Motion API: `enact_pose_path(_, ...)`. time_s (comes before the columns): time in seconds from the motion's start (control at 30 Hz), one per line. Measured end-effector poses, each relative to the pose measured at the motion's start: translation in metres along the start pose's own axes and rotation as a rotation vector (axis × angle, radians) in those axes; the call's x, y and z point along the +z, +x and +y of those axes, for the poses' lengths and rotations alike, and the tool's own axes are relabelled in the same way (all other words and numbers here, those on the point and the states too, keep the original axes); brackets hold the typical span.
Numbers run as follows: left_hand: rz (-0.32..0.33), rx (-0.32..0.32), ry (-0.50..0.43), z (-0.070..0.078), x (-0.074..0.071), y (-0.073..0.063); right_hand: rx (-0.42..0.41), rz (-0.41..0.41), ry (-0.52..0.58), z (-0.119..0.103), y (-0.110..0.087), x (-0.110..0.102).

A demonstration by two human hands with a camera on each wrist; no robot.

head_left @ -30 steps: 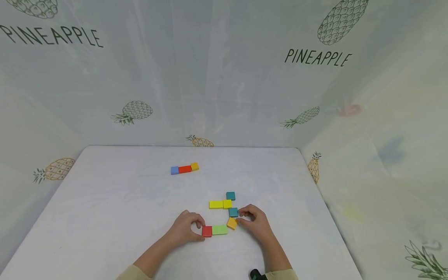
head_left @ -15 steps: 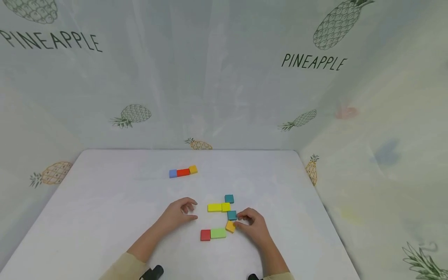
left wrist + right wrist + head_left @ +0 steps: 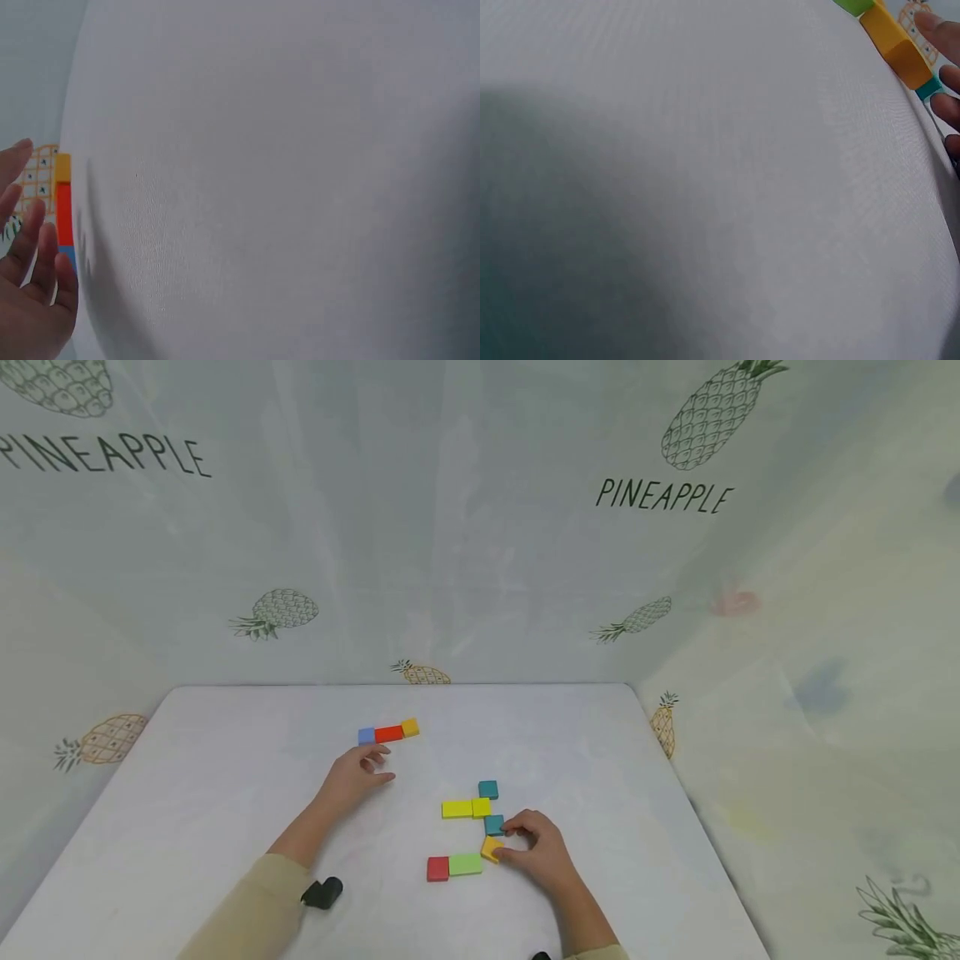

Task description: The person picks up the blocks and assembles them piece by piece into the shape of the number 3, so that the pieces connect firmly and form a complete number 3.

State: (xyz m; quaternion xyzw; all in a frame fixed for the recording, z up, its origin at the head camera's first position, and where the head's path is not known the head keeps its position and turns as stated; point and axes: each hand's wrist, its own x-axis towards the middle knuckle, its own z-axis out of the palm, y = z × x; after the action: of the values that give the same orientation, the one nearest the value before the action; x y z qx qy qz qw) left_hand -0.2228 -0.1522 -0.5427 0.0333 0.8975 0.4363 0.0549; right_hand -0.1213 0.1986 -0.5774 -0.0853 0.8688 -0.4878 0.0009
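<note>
1. Screened-off table spot; home, lab or office, can't tell which.
2. Pale sheeting (image 3: 450, 527) behind the white table (image 3: 225, 760) and along both its sides, hides the room beyond.
3. Print on it: green and orange pineapple drawings (image 3: 285, 608), "PINEAPPLE" lettering (image 3: 663, 495). Looks like household curtain stock.
4. Table: plain top, far corners rounded, sheeting close to the edges.

Shows smooth, evenly coloured faces on the blocks (image 3: 457, 810), with little shine; looks like plastic or painted wood, hard to tell which. Has a fine grain on the white tabletop (image 3: 187, 810), mostly matt with a faint sheen up close. Looks thin and softly creased on the printed backdrop (image 3: 480, 543), cloth or plastic film. Reads as matt cloth on the beige sleeve (image 3: 251, 902), smooth plastic on the black wrist device (image 3: 323, 893).
</note>
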Motion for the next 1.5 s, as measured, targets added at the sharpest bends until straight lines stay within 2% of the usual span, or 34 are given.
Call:
enact_pose_path(0.2, 0.072, 0.036, 0.058, -0.019, -0.008, 0.020, -0.039, -0.011, 0.028, 0.001, 0.000, 0.000)
enact_pose_path(0.47, 0.153, 0.008, 0.055, -0.036, -0.013, 0.038, -0.055, -0.030, 0.020, 0.008, 0.002, 0.002)
enact_pose_path(0.73, 0.164, -0.057, 0.063, -0.040, -0.018, 0.042, -0.058, -0.025, 0.008, 0.007, 0.002, 0.001)
enact_pose_path(1.27, 0.172, -0.063, 0.006, -0.045, -0.023, 0.045, -0.079, -0.025, 0.017, 0.007, 0.001, 0.000)
enact_pose_path(1.5, 0.177, -0.104, -0.012, -0.045, -0.021, 0.047, -0.058, -0.027, 0.019, 0.007, 0.002, 0.000)
